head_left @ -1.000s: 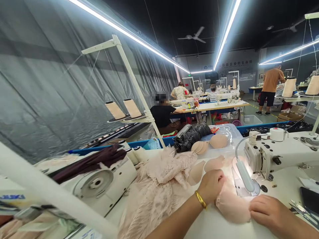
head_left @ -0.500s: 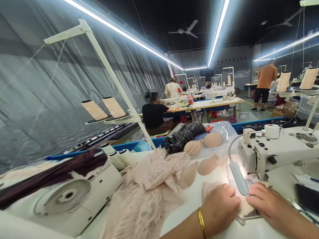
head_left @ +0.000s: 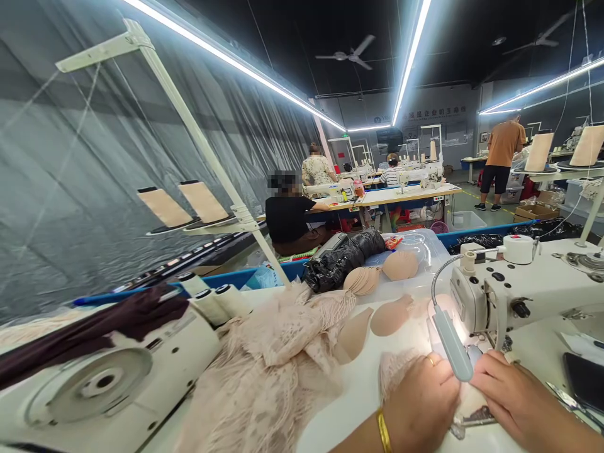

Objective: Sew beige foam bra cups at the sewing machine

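The left hand (head_left: 425, 402), with a gold ring on one finger and a gold bangle (head_left: 383, 431) at the wrist, is curled into a loose fist, its fingers closed over a pale pink lace piece (head_left: 394, 371). The right hand (head_left: 512, 393) is held close beside it, fingers bent down near the lamp head; whether cloth is pinched there cannot be told. The lace piece is placed on the white tabletop, just below the sewing machine (head_left: 519, 289), its rounded border left exposed beyond the left knuckles. It may be judged light, soft and easily creased, its openwork prone to snagging, so it is best gripped by the edge, with flat fingertips and little pull. Over the hands a smooth grey lamp (head_left: 450, 340) is hung on a ribbed metal gooseneck. Farther left, two beige moulded cups (head_left: 391, 314) are laid out, thin-looking and matt, and beside them a crumpled heap of fringed lace (head_left: 283, 340) is spread. Behind, overlapping cups (head_left: 362, 280) are stacked near a bundle wrapped in glossy black plastic (head_left: 344, 258). At the right, a flat dark phone (head_left: 585, 376) and slim metal tools (head_left: 570, 399) are set down.
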`<state>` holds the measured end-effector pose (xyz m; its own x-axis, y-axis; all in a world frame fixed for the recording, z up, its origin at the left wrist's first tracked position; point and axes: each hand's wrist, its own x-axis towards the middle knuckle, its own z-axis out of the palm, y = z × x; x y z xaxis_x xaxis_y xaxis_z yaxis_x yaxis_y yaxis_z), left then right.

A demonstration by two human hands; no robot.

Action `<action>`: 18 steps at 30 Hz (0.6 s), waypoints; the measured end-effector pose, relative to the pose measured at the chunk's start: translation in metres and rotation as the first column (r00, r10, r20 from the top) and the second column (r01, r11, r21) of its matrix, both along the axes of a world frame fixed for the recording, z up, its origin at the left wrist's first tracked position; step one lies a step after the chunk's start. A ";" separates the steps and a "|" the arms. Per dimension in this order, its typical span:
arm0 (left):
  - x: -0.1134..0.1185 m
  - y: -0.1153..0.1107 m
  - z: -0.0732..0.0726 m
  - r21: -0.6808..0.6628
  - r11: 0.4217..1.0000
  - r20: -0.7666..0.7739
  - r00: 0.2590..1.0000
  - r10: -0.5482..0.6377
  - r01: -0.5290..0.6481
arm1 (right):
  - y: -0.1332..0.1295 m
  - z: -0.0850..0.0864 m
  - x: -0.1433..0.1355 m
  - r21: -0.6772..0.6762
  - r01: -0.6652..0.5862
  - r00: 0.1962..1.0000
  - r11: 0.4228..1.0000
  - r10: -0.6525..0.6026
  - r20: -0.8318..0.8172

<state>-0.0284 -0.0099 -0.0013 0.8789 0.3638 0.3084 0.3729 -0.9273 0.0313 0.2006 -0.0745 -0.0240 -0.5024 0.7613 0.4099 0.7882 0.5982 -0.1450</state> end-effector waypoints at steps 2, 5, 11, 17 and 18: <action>-0.002 0.000 0.004 -0.022 0.999 -0.031 0.998 -0.050 0.049 | -0.002 0.001 -0.001 0.037 -0.036 0.999 0.999 0.036 0.002; -0.004 -0.001 0.003 -0.024 0.999 -0.013 0.999 -0.045 0.045 | -0.004 0.000 -0.001 0.050 -0.080 0.997 0.996 0.081 -0.003; -0.002 -0.002 -0.009 0.049 0.999 0.068 0.998 -0.017 0.014 | -0.001 -0.009 0.006 -0.123 -0.010 1.000 0.992 0.011 0.010; 0.002 -0.003 -0.011 0.084 0.996 0.086 0.996 -0.016 0.008 | 0.000 -0.015 0.008 -0.112 0.002 1.000 0.994 0.000 0.015; 0.002 -0.002 -0.012 0.084 0.996 0.084 0.996 -0.018 0.011 | 0.000 -0.016 0.008 -0.110 0.005 1.000 0.994 -0.003 0.022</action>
<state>-0.0259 -0.0121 -0.0138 0.8535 0.3215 0.4102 0.3588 -0.9333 -0.0152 0.2086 -0.0745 -0.0403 -0.5074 0.8029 0.3128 0.7941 0.5767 -0.1922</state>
